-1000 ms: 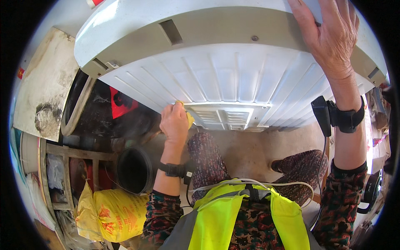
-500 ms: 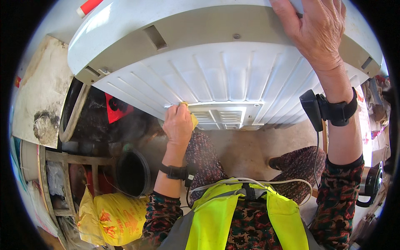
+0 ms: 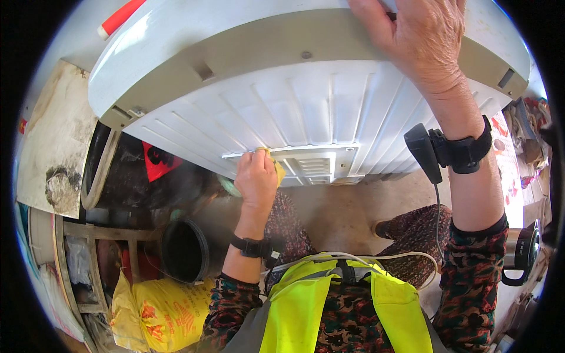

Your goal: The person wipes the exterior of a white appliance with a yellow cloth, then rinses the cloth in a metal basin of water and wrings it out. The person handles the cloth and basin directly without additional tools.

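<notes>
A large white appliance (image 3: 282,97) with a ribbed panel and a grey-beige upper band stands tilted before me. My left hand (image 3: 256,178) is closed on a yellow cloth (image 3: 279,171), which sticks out beside the fingers. It presses the cloth at a raised ledge low on the panel, just left of the slotted vent (image 3: 315,166). My right hand (image 3: 421,41) lies open over the appliance's top edge, thumb spread; its fingertips are cut off by the frame. Black straps with small devices circle both wrists.
At the lower left stand a black bucket (image 3: 185,250), a filled yellow sack (image 3: 168,315) and a wooden frame (image 3: 91,226). A stained board (image 3: 56,141) leans farther left. To the right is a metal kettle (image 3: 521,256) with a black handle. A white cable (image 3: 394,256) crosses my lap.
My left hand has slid the yellow cloth a little to the right along the ledge. My right hand keeps its place on the top edge; the whole view has shifted slightly.
</notes>
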`<state>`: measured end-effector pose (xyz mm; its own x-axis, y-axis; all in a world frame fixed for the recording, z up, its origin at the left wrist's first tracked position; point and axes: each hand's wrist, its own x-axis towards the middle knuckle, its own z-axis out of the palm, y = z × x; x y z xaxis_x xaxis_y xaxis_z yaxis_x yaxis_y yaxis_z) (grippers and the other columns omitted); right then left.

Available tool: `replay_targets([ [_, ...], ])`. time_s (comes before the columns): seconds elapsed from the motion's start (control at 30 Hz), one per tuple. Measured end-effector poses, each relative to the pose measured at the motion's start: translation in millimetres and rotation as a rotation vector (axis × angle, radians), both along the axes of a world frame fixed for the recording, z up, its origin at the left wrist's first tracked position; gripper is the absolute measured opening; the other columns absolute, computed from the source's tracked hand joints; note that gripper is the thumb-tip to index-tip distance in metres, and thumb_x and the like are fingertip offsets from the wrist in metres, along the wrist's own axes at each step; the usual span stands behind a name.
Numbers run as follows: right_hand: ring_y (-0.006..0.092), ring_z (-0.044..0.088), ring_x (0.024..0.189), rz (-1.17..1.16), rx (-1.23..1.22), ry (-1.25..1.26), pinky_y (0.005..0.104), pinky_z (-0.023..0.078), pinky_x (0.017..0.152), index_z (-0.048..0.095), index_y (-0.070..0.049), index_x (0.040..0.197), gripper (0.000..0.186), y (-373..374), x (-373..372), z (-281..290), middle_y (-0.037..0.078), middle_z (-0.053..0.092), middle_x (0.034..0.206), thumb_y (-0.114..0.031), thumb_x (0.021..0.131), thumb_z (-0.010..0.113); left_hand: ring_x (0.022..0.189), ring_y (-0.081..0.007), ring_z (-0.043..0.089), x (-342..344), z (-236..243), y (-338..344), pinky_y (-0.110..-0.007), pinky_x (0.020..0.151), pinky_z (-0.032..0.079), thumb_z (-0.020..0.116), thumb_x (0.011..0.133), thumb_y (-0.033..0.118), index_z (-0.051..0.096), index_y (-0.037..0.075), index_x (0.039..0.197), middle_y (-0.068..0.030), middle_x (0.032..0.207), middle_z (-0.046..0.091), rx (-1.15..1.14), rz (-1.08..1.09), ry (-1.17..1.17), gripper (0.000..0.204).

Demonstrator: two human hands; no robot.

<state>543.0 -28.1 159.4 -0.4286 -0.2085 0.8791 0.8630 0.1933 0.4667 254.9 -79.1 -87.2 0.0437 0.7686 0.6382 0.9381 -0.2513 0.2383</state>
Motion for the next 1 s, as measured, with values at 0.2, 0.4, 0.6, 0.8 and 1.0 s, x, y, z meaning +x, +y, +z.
replay_targets([
  [0.2,0.0354,0.053,0.108,0.01,0.032,0.013,0.045,0.041,0.093,0.059,-0.001,0.116,0.049,6.8,2.6,-1.5,0.016,0.056,0.116,-0.021,0.072,0.069,0.077,-0.0268,0.062,37.9,3.3,-3.8,-0.039,0.064,0.051,0.066,0.082,0.012,0.067,0.013,0.089,-0.0041,0.082,0.06,-0.012,-0.281,-0.125,0.008],
  [0.4,0.0336,0.052,0.108,-0.042,0.032,0.016,0.0451,0.041,0.093,0.058,-0.002,0.115,0.05,14.4,7.2,-3.0,0.014,0.055,0.116,-0.02,0.07,0.071,0.076,-0.0267,0.062,28.2,8.5,-2.3,-0.04,0.061,0.051,0.067,0.082,0.012,0.068,0.013,0.09,-0.0043,0.082,0.06,0.047,-0.138,-0.056,0.008],
  [0.6,0.0331,0.051,0.107,0.028,0.036,0.031,0.0452,0.04,0.093,0.058,-0.002,0.115,0.051,12.0,2.5,-3.5,0.012,0.054,0.115,-0.02,0.069,0.071,0.077,-0.0298,0.061,40.8,3.0,-1.4,-0.043,0.062,0.051,0.064,0.085,0.015,0.066,0.011,0.087,-0.0069,0.083,0.057,-0.077,-0.146,0.024,0.005],
  [0.8,0.0328,0.05,0.109,0.009,-0.004,0.07,0.0461,0.039,0.094,0.057,-0.002,0.114,0.05,6.4,-1.2,-5.8,0.013,0.053,0.116,-0.021,0.07,0.07,0.08,-0.0313,0.061,58.9,15.5,-9.3,-0.044,0.065,0.052,0.064,0.083,0.014,0.065,0.009,0.089,-0.0087,0.084,0.057,-0.188,-0.161,0.035,0.008],
  [1.0,0.0323,0.05,0.112,0.049,0.001,0.081,0.046,0.038,0.096,0.057,-0.002,0.114,0.051,9.8,-2.9,-2.0,0.013,0.053,0.117,-0.021,0.07,0.071,0.081,-0.0307,0.061,94.5,8.7,-15.4,-0.045,0.064,0.053,0.064,0.081,0.012,0.065,0.009,0.091,-0.0082,0.084,0.057,-0.132,-0.289,-0.001,0.011],
])
